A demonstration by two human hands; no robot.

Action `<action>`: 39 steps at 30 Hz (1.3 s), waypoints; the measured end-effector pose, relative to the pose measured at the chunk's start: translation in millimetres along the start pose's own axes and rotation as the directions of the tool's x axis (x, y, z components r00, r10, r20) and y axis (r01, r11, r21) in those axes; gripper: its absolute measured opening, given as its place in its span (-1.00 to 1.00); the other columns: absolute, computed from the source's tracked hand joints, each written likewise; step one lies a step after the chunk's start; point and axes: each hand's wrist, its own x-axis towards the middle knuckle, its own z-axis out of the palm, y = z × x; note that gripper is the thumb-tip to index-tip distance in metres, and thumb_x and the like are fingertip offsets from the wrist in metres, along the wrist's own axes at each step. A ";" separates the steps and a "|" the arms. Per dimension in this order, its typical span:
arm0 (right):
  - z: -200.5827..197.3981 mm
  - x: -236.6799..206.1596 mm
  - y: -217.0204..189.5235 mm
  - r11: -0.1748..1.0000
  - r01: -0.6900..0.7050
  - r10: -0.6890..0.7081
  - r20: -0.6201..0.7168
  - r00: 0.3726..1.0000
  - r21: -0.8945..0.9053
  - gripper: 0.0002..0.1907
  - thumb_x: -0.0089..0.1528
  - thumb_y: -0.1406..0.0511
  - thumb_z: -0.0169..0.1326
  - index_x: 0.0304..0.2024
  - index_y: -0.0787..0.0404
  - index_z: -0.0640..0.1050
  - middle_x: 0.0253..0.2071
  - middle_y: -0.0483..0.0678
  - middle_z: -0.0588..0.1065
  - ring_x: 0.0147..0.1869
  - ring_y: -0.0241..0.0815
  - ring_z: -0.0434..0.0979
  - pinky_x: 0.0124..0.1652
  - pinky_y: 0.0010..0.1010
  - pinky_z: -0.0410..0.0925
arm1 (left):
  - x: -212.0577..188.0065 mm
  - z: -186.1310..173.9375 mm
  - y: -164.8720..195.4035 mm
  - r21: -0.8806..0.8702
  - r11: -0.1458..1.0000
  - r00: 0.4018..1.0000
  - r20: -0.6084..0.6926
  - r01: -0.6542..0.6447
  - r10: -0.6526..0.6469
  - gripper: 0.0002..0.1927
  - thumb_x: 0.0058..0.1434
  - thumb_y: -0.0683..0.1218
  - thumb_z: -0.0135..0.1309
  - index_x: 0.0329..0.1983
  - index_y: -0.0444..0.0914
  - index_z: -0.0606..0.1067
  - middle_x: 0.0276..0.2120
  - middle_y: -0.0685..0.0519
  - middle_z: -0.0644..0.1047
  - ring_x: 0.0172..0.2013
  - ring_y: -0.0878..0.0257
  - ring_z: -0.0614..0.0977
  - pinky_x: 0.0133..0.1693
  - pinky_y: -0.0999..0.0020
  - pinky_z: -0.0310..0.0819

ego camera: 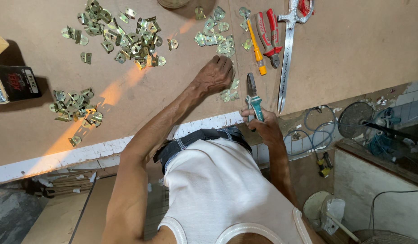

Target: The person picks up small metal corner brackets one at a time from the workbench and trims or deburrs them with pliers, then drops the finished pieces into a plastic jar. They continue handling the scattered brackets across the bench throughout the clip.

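The pliers (253,100) with teal grips lie near the board's (353,45) front edge, jaws pointing away from the person, and the right hand (262,124) closes its fingers around the handles. Just beside them, the left hand (215,73) rests knuckles-up on a small cluster of brass brackets (230,94), fingers curled down onto them; whether it grips one cannot be told. Farther up lie another bracket group (214,36), an orange-handled screwdriver (255,47), red-handled pliers (268,36) and a long metal blade (286,58). Well to the side sit a big bracket heap (121,36), a smaller pile (76,106) and a box of screws (10,83).
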 end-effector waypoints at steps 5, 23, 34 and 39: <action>3.1 2.7 -5.8 0.996 -0.026 0.025 0.012 1.000 0.091 -0.60 0.01 0.48 0.02 -0.08 0.40 0.61 0.03 0.00 0.56 -0.09 -0.25 0.54 -0.18 -0.49 0.43 | 6.7 3.9 -5.5 -0.375 0.872 0.925 -0.088 0.313 -0.370 -0.80 0.26 -0.12 0.11 -0.45 -0.33 0.50 -0.54 -0.03 0.46 -0.52 0.16 0.51 -0.44 0.20 0.47; 22.0 9.8 -27.6 0.866 0.303 -0.256 0.167 0.952 -0.397 -0.49 -0.01 0.52 0.12 0.04 0.30 0.61 0.16 0.02 0.52 0.00 -0.21 0.55 -0.05 -0.48 0.40 | -19.2 -49.6 4.0 -0.875 -0.333 0.693 0.483 0.352 -0.536 -0.65 0.48 -0.06 -0.07 -0.40 -0.36 0.41 -0.44 0.04 0.51 -0.33 0.29 0.73 -0.28 0.38 0.72; 29.6 13.6 -24.7 0.847 0.302 -0.274 0.128 0.953 -0.437 -0.66 0.08 0.57 0.07 -0.13 0.29 0.67 -0.10 -0.03 0.53 -0.29 -0.27 0.48 -0.30 -0.46 0.40 | -25.3 -52.6 3.7 -0.912 -0.217 0.743 0.409 0.348 -0.530 -0.65 0.46 -0.04 -0.05 -0.39 -0.36 0.47 -0.44 0.08 0.56 -0.33 0.33 0.72 -0.29 0.43 0.70; 29.4 15.8 -25.6 0.770 0.439 -0.410 0.169 0.896 -0.463 -0.69 0.09 0.58 -0.01 -0.20 0.29 0.65 -0.13 0.03 0.55 -0.23 -0.27 0.57 -0.26 -0.44 0.45 | -22.0 -62.4 9.8 -0.881 -0.123 0.703 0.443 0.458 -0.557 -0.72 0.44 -0.07 0.01 -0.30 -0.37 0.53 -0.51 0.00 0.53 -0.41 0.30 0.70 -0.38 0.41 0.68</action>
